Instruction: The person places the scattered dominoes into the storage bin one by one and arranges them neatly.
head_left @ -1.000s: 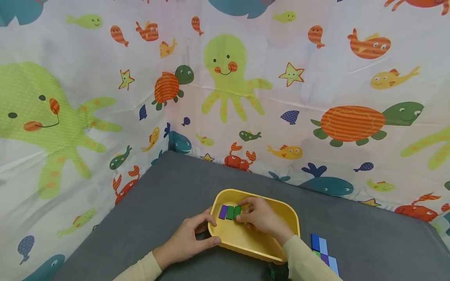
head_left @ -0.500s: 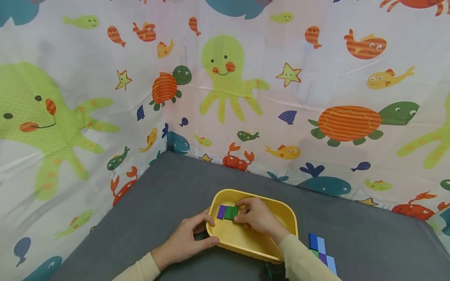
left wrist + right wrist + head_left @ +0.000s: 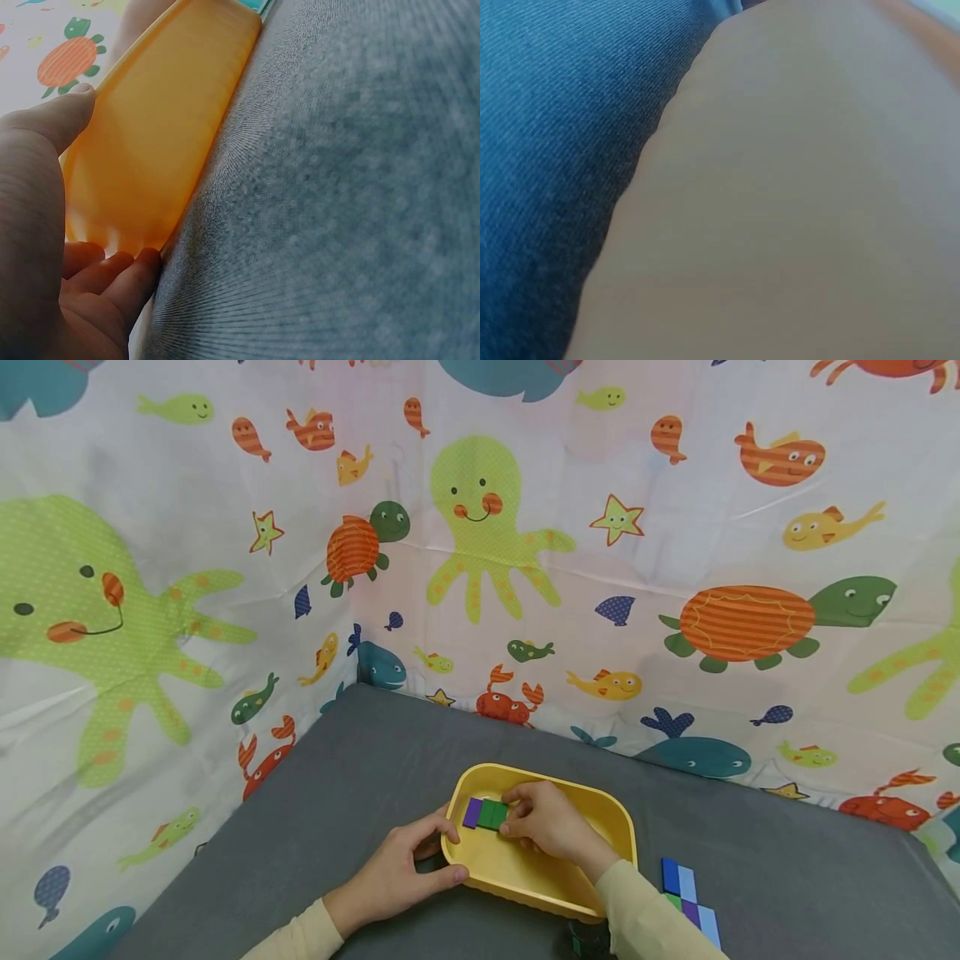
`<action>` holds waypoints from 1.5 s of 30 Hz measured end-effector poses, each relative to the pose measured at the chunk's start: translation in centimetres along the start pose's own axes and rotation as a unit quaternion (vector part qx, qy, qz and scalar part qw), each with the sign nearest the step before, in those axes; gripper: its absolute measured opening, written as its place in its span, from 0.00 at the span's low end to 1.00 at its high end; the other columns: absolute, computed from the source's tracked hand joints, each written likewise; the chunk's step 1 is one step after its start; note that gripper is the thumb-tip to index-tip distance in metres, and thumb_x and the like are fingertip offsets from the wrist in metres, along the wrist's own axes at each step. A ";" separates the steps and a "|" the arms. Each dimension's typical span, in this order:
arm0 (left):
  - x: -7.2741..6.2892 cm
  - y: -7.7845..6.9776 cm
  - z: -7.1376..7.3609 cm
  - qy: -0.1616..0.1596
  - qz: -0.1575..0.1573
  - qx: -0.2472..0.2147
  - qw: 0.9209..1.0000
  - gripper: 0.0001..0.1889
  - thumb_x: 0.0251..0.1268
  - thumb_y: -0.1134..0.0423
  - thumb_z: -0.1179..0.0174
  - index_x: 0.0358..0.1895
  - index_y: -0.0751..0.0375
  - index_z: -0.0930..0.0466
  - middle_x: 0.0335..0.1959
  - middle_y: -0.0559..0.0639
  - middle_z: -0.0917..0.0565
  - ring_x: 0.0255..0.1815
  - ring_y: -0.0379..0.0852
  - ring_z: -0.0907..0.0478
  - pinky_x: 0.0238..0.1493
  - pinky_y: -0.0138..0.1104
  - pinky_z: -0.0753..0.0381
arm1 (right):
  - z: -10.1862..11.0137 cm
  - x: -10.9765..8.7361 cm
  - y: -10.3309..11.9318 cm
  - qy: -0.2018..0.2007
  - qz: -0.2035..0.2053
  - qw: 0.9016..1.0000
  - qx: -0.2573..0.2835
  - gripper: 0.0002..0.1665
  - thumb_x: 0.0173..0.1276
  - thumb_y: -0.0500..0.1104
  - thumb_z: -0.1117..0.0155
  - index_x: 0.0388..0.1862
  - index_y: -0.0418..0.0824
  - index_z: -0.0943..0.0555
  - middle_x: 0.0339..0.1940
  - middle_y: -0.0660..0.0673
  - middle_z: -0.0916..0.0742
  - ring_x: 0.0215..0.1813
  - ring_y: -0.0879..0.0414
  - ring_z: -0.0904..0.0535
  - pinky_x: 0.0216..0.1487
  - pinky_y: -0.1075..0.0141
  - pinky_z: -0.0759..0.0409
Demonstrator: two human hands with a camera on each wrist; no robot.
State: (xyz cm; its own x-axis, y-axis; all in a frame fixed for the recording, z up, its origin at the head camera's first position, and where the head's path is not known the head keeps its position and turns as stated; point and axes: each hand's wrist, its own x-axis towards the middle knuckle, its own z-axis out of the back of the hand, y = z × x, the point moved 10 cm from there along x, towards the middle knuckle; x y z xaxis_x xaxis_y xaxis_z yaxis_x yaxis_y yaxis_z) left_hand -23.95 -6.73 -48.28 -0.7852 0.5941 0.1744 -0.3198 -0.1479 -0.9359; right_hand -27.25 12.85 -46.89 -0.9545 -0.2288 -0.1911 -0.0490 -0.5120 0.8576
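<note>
My left hand (image 3: 401, 868) holds the left end of a yellow plastic tub (image 3: 517, 870), thumb on the near side and fingers at the far side. In the left wrist view, its fingertips (image 3: 139, 274) curl against the tub's outer wall (image 3: 157, 142). Inside the tub, a purple tile (image 3: 472, 812) and two green tiles (image 3: 487, 815) lie side by side in a row. My right hand (image 3: 551, 822) reaches in and pinches the right-hand green tile between thumb and index finger, partly covering it. The right wrist view shows no hand, only a blurred beige surface and cloth.
Right of the tub, a dark blue tile (image 3: 670, 875) lies joined with light blue, purple and green tiles on the grey cloth (image 3: 405, 735). A small black object (image 3: 588, 939) sits beside the right sleeve. Behind hangs a sea-animal curtain (image 3: 570, 485).
My right hand has moved the right-hand green tile slightly left, narrowing the gap to the other green tile. The left hand keeps its hold on the tub.
</note>
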 end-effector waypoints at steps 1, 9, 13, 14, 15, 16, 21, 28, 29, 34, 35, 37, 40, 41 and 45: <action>0.0 0.0 0.0 0.001 0.000 -0.001 1.000 0.14 0.73 0.55 0.24 0.52 0.46 0.21 0.83 0.66 0.33 0.80 0.59 0.30 0.68 0.40 0.18 | 0.0 0.0 -0.1 0.002 -0.003 1.000 0.001 0.27 0.71 0.35 0.20 0.65 0.29 0.17 0.32 0.44 0.13 0.23 0.55 0.23 0.24 0.66 0.21; -0.1 -0.2 0.0 0.008 -0.014 -0.013 1.000 0.14 0.74 0.58 0.25 0.52 0.50 0.21 0.83 0.69 0.34 0.81 0.63 0.32 0.68 0.40 0.18 | 0.1 -0.2 0.2 -0.006 0.001 1.000 0.027 0.24 0.75 0.39 0.24 0.65 0.31 0.17 0.32 0.43 0.12 0.24 0.54 0.22 0.25 0.64 0.21; -0.2 -0.2 -0.2 0.012 -0.007 -0.019 1.000 0.14 0.74 0.58 0.25 0.52 0.48 0.21 0.83 0.67 0.34 0.82 0.60 0.33 0.68 0.40 0.19 | 0.4 -0.7 0.5 -0.014 0.008 0.999 0.046 0.23 0.78 0.44 0.25 0.63 0.32 0.16 0.33 0.40 0.12 0.23 0.53 0.22 0.26 0.63 0.22; -0.2 -0.2 -0.2 0.012 -0.007 -0.019 1.000 0.14 0.74 0.58 0.25 0.52 0.49 0.21 0.83 0.67 0.34 0.82 0.61 0.33 0.68 0.40 0.19 | 0.6 -0.9 0.6 -0.016 0.010 0.999 0.051 0.22 0.78 0.45 0.25 0.63 0.32 0.15 0.33 0.39 0.12 0.23 0.53 0.23 0.26 0.63 0.22; -0.2 -0.2 -0.3 0.011 -0.007 -0.019 1.000 0.13 0.74 0.58 0.25 0.52 0.49 0.21 0.83 0.68 0.34 0.82 0.61 0.32 0.68 0.40 0.18 | 0.8 -1.1 0.6 -0.017 0.014 0.998 0.057 0.22 0.79 0.45 0.26 0.63 0.32 0.15 0.33 0.38 0.12 0.23 0.53 0.23 0.26 0.63 0.22; -0.3 -0.2 -0.3 0.011 -0.006 -0.019 1.000 0.13 0.75 0.58 0.25 0.52 0.49 0.21 0.83 0.68 0.34 0.81 0.62 0.32 0.68 0.40 0.18 | 1.0 -1.2 0.6 -0.019 0.016 0.998 0.061 0.22 0.79 0.46 0.26 0.62 0.33 0.15 0.33 0.37 0.12 0.23 0.52 0.23 0.26 0.63 0.21; -0.3 -0.4 -0.6 0.008 -0.014 -0.016 1.000 0.13 0.75 0.58 0.26 0.52 0.50 0.21 0.82 0.69 0.33 0.79 0.64 0.30 0.66 0.40 0.17 | 2.3 -2.3 1.3 -0.029 0.032 0.996 0.081 0.21 0.81 0.47 0.28 0.62 0.33 0.15 0.37 0.36 0.11 0.26 0.51 0.22 0.28 0.64 0.19; -0.1 -0.4 -0.7 0.004 -0.020 -0.018 1.000 0.14 0.73 0.60 0.24 0.52 0.50 0.21 0.82 0.68 0.33 0.80 0.62 0.30 0.67 0.38 0.18 | 3.6 -4.0 2.5 -0.021 0.049 0.993 0.104 0.24 0.82 0.48 0.30 0.64 0.32 0.17 0.37 0.39 0.12 0.28 0.50 0.22 0.28 0.64 0.18; -0.1 -0.4 -0.6 0.001 -0.019 -0.017 1.000 0.14 0.73 0.60 0.24 0.52 0.50 0.20 0.82 0.68 0.33 0.80 0.62 0.30 0.67 0.38 0.18 | 3.8 -4.2 2.6 -0.021 0.050 0.993 0.105 0.24 0.82 0.48 0.30 0.65 0.32 0.17 0.37 0.39 0.12 0.28 0.50 0.22 0.28 0.63 0.18; -0.2 -0.1 -0.3 -0.002 -0.014 -0.015 1.000 0.15 0.72 0.60 0.24 0.53 0.49 0.20 0.82 0.67 0.33 0.80 0.61 0.30 0.67 0.39 0.17 | 5.0 -5.5 3.0 -0.032 0.043 0.994 0.096 0.23 0.81 0.49 0.29 0.64 0.34 0.16 0.37 0.39 0.12 0.28 0.50 0.21 0.28 0.61 0.17; -0.2 -0.1 -0.3 -0.001 -0.013 -0.015 1.000 0.15 0.73 0.60 0.24 0.53 0.49 0.20 0.83 0.67 0.33 0.80 0.61 0.30 0.67 0.39 0.17 | 5.2 -5.8 3.0 -0.034 0.041 0.994 0.095 0.24 0.81 0.49 0.29 0.64 0.34 0.16 0.37 0.39 0.12 0.27 0.50 0.21 0.28 0.61 0.16; -0.1 0.0 -0.3 0.000 -0.011 -0.014 1.000 0.15 0.73 0.59 0.24 0.53 0.48 0.21 0.83 0.66 0.33 0.81 0.60 0.30 0.67 0.39 0.17 | 5.7 -6.4 2.9 -0.039 0.038 0.994 0.093 0.24 0.80 0.50 0.28 0.64 0.35 0.16 0.37 0.39 0.12 0.27 0.49 0.21 0.27 0.60 0.16; -0.1 0.0 -0.2 -0.003 -0.007 -0.009 1.000 0.15 0.72 0.59 0.24 0.53 0.46 0.21 0.83 0.65 0.33 0.81 0.59 0.31 0.67 0.40 0.18 | 6.3 -7.2 2.6 -0.037 0.037 0.994 0.091 0.25 0.80 0.51 0.28 0.65 0.35 0.16 0.37 0.37 0.12 0.26 0.49 0.21 0.26 0.61 0.17; -0.1 0.1 -0.1 -0.004 -0.005 -0.007 1.000 0.15 0.72 0.58 0.23 0.53 0.45 0.21 0.83 0.65 0.32 0.81 0.59 0.31 0.67 0.39 0.18 | 6.4 -7.5 2.5 -0.036 0.037 0.995 0.091 0.26 0.81 0.51 0.28 0.65 0.35 0.16 0.37 0.37 0.12 0.25 0.48 0.21 0.26 0.62 0.18; 0.0 0.1 0.1 -0.008 0.002 -0.001 1.000 0.15 0.72 0.58 0.23 0.52 0.45 0.20 0.83 0.63 0.32 0.81 0.57 0.30 0.68 0.40 0.18 | 7.2 -8.5 1.7 -0.039 0.027 0.995 0.093 0.27 0.81 0.52 0.29 0.67 0.35 0.18 0.37 0.35 0.13 0.25 0.48 0.22 0.24 0.63 0.19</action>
State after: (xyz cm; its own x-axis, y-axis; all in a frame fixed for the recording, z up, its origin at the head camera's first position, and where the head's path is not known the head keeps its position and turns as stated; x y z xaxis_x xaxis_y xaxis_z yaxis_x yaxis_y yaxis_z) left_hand -24.03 -6.82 -48.37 -0.7944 0.5814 0.1755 -0.3159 -0.1488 -0.9370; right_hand -21.33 19.89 -40.39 -0.9770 -0.1828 -0.1098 -0.0425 -0.3373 0.9405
